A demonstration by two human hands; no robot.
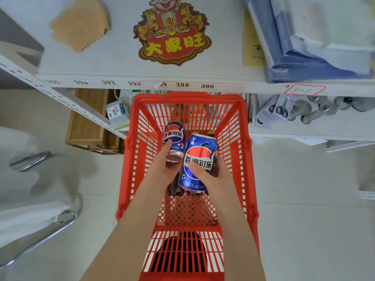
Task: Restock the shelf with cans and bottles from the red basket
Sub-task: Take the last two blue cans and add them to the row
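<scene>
Blue cans (pixel 174 134) (pixel 199 151), two, gripped by two hands (pixel 162 161) (pixel 211 175).

glossy metal cans (pixel 199 163), red plastic basket (pixel 241 159)

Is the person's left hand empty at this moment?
No, the left hand grips the farther blue can while the right hand grips the nearer blue can.

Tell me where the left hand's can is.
Head view, centre: the can is gripped by the left hand inside the red basket, just left of the second can held by the right hand.
</scene>
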